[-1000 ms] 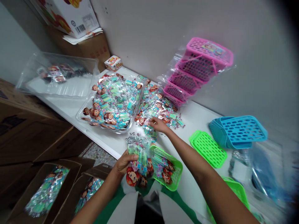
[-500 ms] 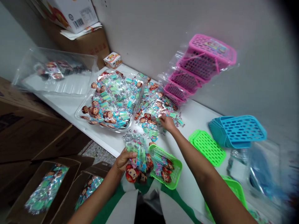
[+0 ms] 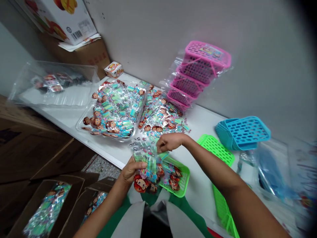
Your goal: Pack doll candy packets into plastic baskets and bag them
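My left hand (image 3: 130,169) grips a fanned bunch of small cellophane packets (image 3: 145,165) printed with cartoon heads, at the near edge of the white table. My right hand (image 3: 168,142) is pinched shut on one more packet and hovers just above that bunch. Right beneath them sits a green plastic basket (image 3: 183,181) holding several of the same packets. A loose heap of packets (image 3: 162,116) lies on the table beyond my right hand, beside a clear tray (image 3: 86,123) piled with more.
Stacked pink baskets in plastic wrap (image 3: 198,74) stand against the wall. Blue baskets (image 3: 244,132) and green baskets (image 3: 215,147) lie to the right. Cardboard boxes with packets (image 3: 47,208) sit on the floor at left. Another clear tray (image 3: 53,87) rests at far left.
My right hand left the loose heap and came back toward me with a packet, ending over the bunch in my left hand. The view shifted a little to the right.
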Tool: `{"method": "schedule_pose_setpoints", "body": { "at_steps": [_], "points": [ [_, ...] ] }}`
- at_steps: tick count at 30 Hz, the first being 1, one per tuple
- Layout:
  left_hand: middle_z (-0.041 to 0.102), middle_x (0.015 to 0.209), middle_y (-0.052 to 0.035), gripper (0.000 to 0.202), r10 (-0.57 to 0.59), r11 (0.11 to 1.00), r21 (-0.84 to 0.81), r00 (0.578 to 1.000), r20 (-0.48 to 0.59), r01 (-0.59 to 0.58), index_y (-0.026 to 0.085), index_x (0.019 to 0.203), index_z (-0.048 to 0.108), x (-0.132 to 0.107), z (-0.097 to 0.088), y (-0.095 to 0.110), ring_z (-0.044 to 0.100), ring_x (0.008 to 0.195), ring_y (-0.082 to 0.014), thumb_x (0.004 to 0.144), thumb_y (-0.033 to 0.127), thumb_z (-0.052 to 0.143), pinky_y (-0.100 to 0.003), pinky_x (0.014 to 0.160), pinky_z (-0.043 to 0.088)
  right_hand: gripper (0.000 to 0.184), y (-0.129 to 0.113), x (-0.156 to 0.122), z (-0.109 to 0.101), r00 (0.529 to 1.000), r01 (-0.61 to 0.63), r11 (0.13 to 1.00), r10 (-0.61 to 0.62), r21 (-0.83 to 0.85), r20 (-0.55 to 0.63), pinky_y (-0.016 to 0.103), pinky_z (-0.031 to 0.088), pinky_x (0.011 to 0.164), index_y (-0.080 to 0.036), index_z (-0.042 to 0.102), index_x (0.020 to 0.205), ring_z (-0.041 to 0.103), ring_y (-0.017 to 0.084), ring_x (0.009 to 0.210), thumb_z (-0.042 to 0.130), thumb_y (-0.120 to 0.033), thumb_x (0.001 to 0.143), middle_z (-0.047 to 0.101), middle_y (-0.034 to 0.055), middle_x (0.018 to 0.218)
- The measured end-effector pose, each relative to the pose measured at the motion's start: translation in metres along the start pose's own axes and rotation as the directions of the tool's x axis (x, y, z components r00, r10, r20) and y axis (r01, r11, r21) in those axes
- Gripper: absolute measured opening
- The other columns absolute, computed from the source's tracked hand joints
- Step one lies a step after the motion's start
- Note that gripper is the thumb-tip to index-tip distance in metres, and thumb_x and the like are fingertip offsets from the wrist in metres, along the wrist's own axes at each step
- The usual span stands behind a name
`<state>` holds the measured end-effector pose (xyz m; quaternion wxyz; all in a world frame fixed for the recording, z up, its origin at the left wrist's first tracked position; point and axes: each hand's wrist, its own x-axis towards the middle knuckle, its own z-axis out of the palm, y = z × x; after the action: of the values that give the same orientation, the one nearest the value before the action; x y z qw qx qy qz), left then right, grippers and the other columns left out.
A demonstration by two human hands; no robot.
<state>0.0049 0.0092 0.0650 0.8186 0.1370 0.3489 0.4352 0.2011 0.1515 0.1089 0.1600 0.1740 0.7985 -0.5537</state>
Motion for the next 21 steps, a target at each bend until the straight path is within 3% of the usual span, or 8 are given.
{"method": "schedule_pose_setpoints", "body": {
  "at_steps": [5, 7, 9, 12, 14, 15, 19, 21],
  "points": [
    [0.073, 0.089, -0.0112, 0.05, -0.094, 0.985, 0.153, 0.994, 0.053, 0.085, 0.01, 0.103, 0.066, 0.0, -0.002, 0.001, 0.069, 0.079, -0.0295, 0.054, 0.01, 0.077, -0.035, 0.068, 0.057, 0.006, 0.004, 0.015, 0.001, 0.994, 0.101, 0.995, -0.102, -0.02, -0.036, 0.019, 0.032, 0.052, -0.012, 0.059, 0.071, 0.041, 0.007, 0.053, 0.055, -0.014, 0.076, 0.048, -0.0057, 0.056],
    [0.073, 0.088, -0.0106, 0.052, -0.108, 0.987, 0.129, 0.991, 0.076, 0.098, 0.01, 0.104, 0.066, 0.0, -0.006, -0.003, 0.069, 0.081, -0.0301, 0.054, 0.01, 0.076, -0.036, 0.069, 0.057, 0.01, 0.009, 0.021, -0.002, 0.981, 0.133, 0.991, -0.13, 0.015, -0.145, 0.019, 0.033, 0.054, -0.012, 0.06, 0.085, 0.044, 0.008, 0.055, 0.054, -0.016, 0.078, 0.053, -0.005, 0.061],
    [0.073, 0.087, -0.0093, 0.055, -0.085, 0.996, 0.046, 0.994, 0.068, 0.082, 0.011, 0.108, 0.064, -0.001, -0.012, -0.007, 0.069, 0.082, -0.0298, 0.054, 0.012, 0.076, -0.038, 0.072, 0.057, 0.02, 0.023, 0.027, -0.003, 0.933, 0.096, 0.994, -0.072, 0.051, -0.352, 0.02, 0.036, 0.058, -0.014, 0.056, 0.102, 0.05, 0.01, 0.06, 0.049, -0.024, 0.086, 0.06, -0.0019, 0.072],
    [0.073, 0.082, -0.008, 0.058, -0.048, 0.996, -0.071, 0.999, 0.015, 0.049, 0.012, 0.114, 0.061, -0.003, -0.025, -0.008, 0.07, 0.078, -0.0284, 0.058, 0.016, 0.075, -0.039, 0.073, 0.058, 0.022, 0.057, 0.03, 0.007, 0.763, -0.262, 0.965, 0.193, -0.023, -0.616, 0.023, 0.038, 0.064, -0.016, 0.055, 0.102, 0.058, 0.014, 0.075, 0.041, -0.031, 0.092, 0.066, 0.0052, 0.088],
    [0.073, 0.079, -0.0071, 0.059, -0.036, 0.993, -0.112, 0.999, -0.02, 0.033, 0.012, 0.117, 0.058, -0.004, -0.033, -0.007, 0.07, 0.078, -0.0277, 0.061, 0.017, 0.075, -0.039, 0.073, 0.058, 0.02, 0.081, 0.032, 0.026, 0.637, -0.564, 0.822, 0.376, -0.075, -0.673, 0.025, 0.038, 0.068, -0.017, 0.056, 0.098, 0.06, 0.019, 0.086, 0.046, -0.033, 0.09, 0.066, 0.0094, 0.096],
    [0.073, 0.078, -0.0066, 0.059, -0.031, 0.992, -0.124, 0.999, -0.036, 0.026, 0.013, 0.118, 0.057, -0.004, -0.036, -0.006, 0.07, 0.078, -0.0275, 0.062, 0.018, 0.075, -0.039, 0.072, 0.058, 0.024, 0.091, 0.034, 0.037, 0.582, -0.645, 0.762, 0.442, -0.057, -0.683, 0.027, 0.039, 0.068, -0.016, 0.056, 0.1, 0.061, 0.022, 0.088, 0.047, -0.036, 0.089, 0.066, 0.0122, 0.098],
    [0.073, 0.074, -0.0047, 0.055, -0.026, 0.991, -0.132, 0.996, -0.079, 0.016, 0.014, 0.116, 0.058, 0.0, -0.041, -0.006, 0.071, 0.074, -0.0266, 0.063, 0.018, 0.074, -0.037, 0.069, 0.059, 0.057, 0.119, 0.052, 0.081, 0.296, -0.799, 0.554, 0.699, 0.232, -0.651, 0.031, 0.043, 0.065, -0.011, 0.044, 0.118, 0.063, 0.028, 0.09, 0.049, -0.056, 0.083, 0.064, 0.0199, 0.104],
    [0.073, 0.076, -0.0055, 0.051, -0.031, 0.991, -0.132, 0.996, -0.082, 0.02, 0.013, 0.113, 0.06, 0.004, -0.04, -0.008, 0.071, 0.071, -0.0262, 0.064, 0.017, 0.073, -0.038, 0.069, 0.059, 0.058, 0.127, 0.061, 0.092, 0.235, -0.74, 0.55, 0.751, 0.388, -0.617, 0.031, 0.044, 0.063, -0.011, 0.043, 0.12, 0.064, 0.028, 0.088, 0.053, -0.053, 0.081, 0.065, 0.0186, 0.101]
  ]
}}
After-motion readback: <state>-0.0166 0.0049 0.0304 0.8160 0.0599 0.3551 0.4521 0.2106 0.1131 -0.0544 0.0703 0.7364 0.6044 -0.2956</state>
